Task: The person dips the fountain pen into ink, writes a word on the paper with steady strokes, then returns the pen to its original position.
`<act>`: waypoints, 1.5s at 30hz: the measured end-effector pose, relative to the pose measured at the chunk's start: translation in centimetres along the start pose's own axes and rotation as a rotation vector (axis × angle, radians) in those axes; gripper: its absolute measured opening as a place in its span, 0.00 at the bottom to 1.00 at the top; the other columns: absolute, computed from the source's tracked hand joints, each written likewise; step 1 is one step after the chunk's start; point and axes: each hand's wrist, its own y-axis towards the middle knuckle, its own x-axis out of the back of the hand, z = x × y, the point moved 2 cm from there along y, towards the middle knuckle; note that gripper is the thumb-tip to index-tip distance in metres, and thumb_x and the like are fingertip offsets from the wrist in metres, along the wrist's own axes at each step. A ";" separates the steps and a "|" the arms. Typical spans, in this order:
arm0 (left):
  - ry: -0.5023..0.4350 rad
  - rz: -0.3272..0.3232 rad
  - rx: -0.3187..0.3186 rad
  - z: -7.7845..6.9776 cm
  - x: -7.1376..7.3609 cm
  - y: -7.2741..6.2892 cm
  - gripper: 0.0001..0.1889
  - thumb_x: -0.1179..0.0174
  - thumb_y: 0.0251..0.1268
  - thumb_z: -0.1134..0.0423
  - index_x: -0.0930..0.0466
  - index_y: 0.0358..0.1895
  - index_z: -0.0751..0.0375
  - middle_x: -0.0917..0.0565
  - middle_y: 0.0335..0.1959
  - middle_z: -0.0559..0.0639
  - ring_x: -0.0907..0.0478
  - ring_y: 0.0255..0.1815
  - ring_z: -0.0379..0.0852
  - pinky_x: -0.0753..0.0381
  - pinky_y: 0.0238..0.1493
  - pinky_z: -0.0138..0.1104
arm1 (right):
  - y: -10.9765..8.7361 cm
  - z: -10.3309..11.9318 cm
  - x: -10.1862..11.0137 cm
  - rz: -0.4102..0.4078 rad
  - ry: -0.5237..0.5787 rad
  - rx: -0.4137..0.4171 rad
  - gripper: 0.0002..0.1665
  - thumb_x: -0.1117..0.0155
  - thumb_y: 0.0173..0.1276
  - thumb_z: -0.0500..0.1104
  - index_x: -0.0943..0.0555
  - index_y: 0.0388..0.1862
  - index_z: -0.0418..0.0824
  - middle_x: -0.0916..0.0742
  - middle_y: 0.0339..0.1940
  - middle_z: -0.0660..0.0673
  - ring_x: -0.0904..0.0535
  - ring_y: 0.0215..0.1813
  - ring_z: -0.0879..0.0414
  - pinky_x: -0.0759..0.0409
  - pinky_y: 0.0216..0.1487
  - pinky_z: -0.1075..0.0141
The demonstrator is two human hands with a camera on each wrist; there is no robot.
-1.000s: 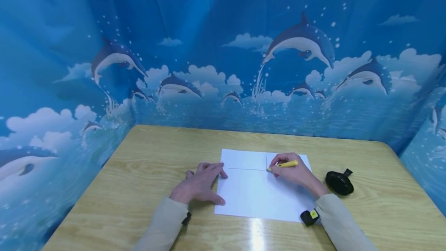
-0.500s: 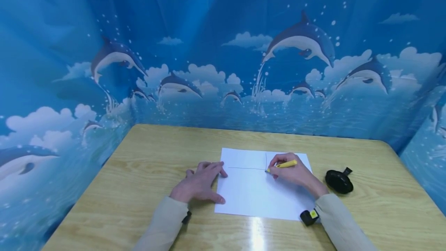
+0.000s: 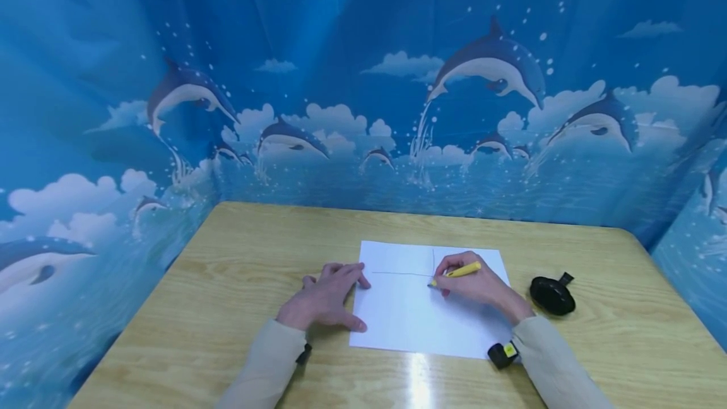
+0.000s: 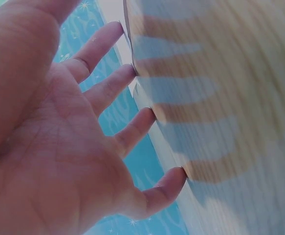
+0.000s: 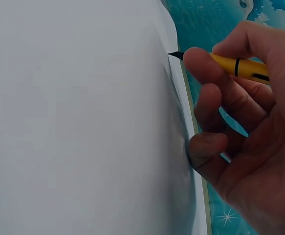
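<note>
A sheet of white paper [image 3: 397,320] lies on the table, with one long line drawn across its upper part and a line running up from it near the right hand. My right hand [image 3: 474,279] pinches a yellow fountain pen [image 3: 464,269]; in the right wrist view the pen [image 5: 252,69] shows a dark nib at the paper's surface. At the sheet's left edge my left hand [image 3: 326,298] rests with fingers spread, thumb and some fingertips on the paper. The left wrist view shows these fingers [image 4: 127,132] extended, their tips touching down.
To the right of the paper a small black oval object [image 3: 552,296] with a short tab lies on the wooden table [image 3: 255,245]. A blue curtain [image 3: 341,81] printed with dolphins hangs behind and beside the table.
My right hand has shifted slightly left and nearer to me, and the pen tip now sits just below the long line. The left hand has stayed in place.
</note>
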 end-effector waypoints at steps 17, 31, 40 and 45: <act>-0.008 -0.007 -0.008 -0.1 0.0 -0.2 0.36 0.22 0.48 0.41 0.24 0.61 0.43 0.40 0.83 0.47 0.46 0.81 0.64 0.43 0.66 0.78 | -0.1 -0.2 -0.1 0.036 -0.002 0.050 0.08 0.32 0.69 0.43 0.13 0.40 0.39 0.10 0.27 0.45 0.16 0.31 0.54 0.22 0.30 0.70; -0.015 0.005 -0.002 -0.1 0.0 -0.1 0.35 0.22 0.49 0.41 0.25 0.61 0.43 0.40 0.83 0.47 0.47 0.81 0.64 0.43 0.66 0.77 | -0.3 0.2 -0.7 0.092 0.005 0.090 0.09 0.33 0.71 0.44 0.13 0.40 0.39 0.10 0.27 0.43 0.16 0.31 0.55 0.23 0.29 0.71; -0.011 0.002 -0.001 0.0 -0.1 -0.1 0.36 0.22 0.48 0.41 0.25 0.61 0.43 0.40 0.83 0.47 0.47 0.81 0.63 0.43 0.67 0.78 | -0.4 0.6 -1.1 0.130 0.024 0.117 0.08 0.33 0.72 0.44 0.12 0.40 0.39 0.09 0.28 0.42 0.16 0.31 0.55 0.22 0.30 0.71; -0.010 0.003 -0.005 0.1 -0.1 0.0 0.36 0.22 0.48 0.40 0.25 0.61 0.43 0.40 0.83 0.47 0.47 0.81 0.63 0.43 0.66 0.78 | -0.4 0.8 -1.3 0.148 0.026 0.140 0.08 0.33 0.71 0.43 0.12 0.40 0.39 0.09 0.28 0.42 0.15 0.31 0.55 0.21 0.30 0.71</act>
